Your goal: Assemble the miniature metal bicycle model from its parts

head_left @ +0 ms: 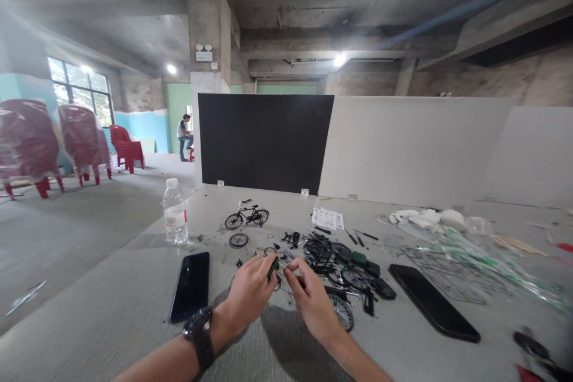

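Observation:
My left hand (249, 292), with a black watch on its wrist, pinches a small dark green model part (273, 268) just above the grey table (134, 310). My right hand (313, 304) meets it from the right, fingertips pinched at the same small part. Right behind the hands lies a pile of black miniature bicycle parts (331, 256), with wheels and frames. A spoked wheel (344, 312) lies under my right wrist. A finished black model bicycle (247, 215) stands further back, and a loose wheel (239, 240) lies in front of it.
A dark phone (191, 285) lies left of my hands, another (433, 301) to the right. A water bottle (175, 212) stands at the left edge. Instruction sheet (327, 218), plastic wrapping (470, 256), black and white panels behind. A person sits far off by red chairs.

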Motion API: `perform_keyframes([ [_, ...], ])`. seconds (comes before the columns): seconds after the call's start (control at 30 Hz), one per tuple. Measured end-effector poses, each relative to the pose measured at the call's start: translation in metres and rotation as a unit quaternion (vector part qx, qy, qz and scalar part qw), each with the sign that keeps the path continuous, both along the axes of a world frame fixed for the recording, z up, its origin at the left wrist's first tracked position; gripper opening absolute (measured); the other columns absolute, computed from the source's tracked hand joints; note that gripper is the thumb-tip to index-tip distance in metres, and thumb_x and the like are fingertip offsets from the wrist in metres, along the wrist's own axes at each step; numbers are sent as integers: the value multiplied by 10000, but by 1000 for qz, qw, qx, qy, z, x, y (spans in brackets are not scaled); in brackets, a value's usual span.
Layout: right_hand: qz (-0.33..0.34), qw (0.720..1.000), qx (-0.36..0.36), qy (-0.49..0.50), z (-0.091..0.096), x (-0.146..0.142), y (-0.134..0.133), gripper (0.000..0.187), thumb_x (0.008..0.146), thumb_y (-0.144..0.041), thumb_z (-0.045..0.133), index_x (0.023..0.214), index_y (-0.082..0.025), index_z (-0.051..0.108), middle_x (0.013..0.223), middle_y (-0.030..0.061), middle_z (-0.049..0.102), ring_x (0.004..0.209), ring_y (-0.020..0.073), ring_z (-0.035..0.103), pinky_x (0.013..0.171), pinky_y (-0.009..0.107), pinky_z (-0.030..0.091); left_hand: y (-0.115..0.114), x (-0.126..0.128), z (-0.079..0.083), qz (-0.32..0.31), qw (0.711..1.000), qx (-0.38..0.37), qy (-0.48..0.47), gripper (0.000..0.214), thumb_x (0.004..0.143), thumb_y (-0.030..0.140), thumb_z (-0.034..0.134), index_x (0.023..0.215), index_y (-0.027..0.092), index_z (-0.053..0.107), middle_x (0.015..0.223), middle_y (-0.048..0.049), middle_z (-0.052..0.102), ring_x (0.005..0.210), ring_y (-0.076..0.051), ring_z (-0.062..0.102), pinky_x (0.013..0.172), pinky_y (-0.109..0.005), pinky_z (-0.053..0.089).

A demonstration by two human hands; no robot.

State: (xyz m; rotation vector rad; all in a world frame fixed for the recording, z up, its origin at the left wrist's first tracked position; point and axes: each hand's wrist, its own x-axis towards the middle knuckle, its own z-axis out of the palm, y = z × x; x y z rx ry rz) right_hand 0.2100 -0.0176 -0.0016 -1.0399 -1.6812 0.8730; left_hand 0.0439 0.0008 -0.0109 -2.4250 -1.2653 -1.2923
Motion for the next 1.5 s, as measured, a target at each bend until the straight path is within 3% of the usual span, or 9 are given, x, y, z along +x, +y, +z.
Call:
perform_keyframes([
  [0.23,39,966,-203,156,10,-8,-5,555,750,-741,664,813,-267,381,468,-147,245,352,49,130,362,200,106,-1,-5,6,-37,995,53,78,258,978,135,403,1083,159,637,1069,-120,715,858,-215,678,810,-375,576],
  [0.47,62,929,-287,225,17,-8,-9,574,669,-656,793,815,-261,402,482,-154,234,376,32,86,372,185,54,1,-7,5,-35,996,47,71,265,951,131,463,1174,155,604,1067,-116,720,902,-231,686,842,-383,570],
  [0.63,49,952,-244,179,6,-5,0,538,736,-702,705,810,-263,403,476,-142,236,363,54,133,373,210,100,0,-4,6,-3,998,21,56,298,926,127,492,1199,168,603,962,-82,737,873,-220,684,812,-356,559],
  [0.8,-3,999,-44,5,2,3,4,435,881,-661,567,851,-234,491,548,-80,391,471,107,313,464,251,219,-4,-1,10,28,999,2,41,264,929,149,513,1165,179,629,915,-64,742,837,-223,683,780,-353,534],
  [0.9,-25,996,33,-85,5,5,2,374,949,-597,503,907,-226,515,564,-65,429,509,129,357,510,268,228,-4,-1,10,27,999,-4,38,267,932,146,515,1172,187,625,919,-52,743,839,-227,686,766,-353,528],
  [1.03,-33,994,48,-94,6,4,-2,369,975,-589,456,913,-229,507,558,-68,413,503,134,352,518,275,237,-4,0,10,27,999,-10,44,245,945,146,506,1152,189,630,905,-49,740,830,-224,684,762,-347,527],
  [1.13,-20,999,12,-25,5,0,-2,405,942,-634,489,868,-236,495,583,-65,412,503,124,357,505,263,264,-4,1,8,27,999,-9,37,223,949,150,508,1128,181,637,882,-51,736,803,-218,682,754,-341,531],
  [1.33,40,961,-224,158,12,-9,-6,531,752,-719,672,824,-270,400,476,-142,232,362,57,119,372,209,113,-3,-2,5,16,999,15,26,247,936,130,504,1149,164,626,900,-59,744,807,-224,678,758,-354,539],
  [1.5,28,959,-227,167,17,-11,-7,567,689,-730,712,807,-259,421,463,-142,253,352,44,141,354,192,112,-3,-2,5,19,999,22,36,256,932,134,521,1167,175,616,899,-50,740,812,-225,680,750,-356,544],
])
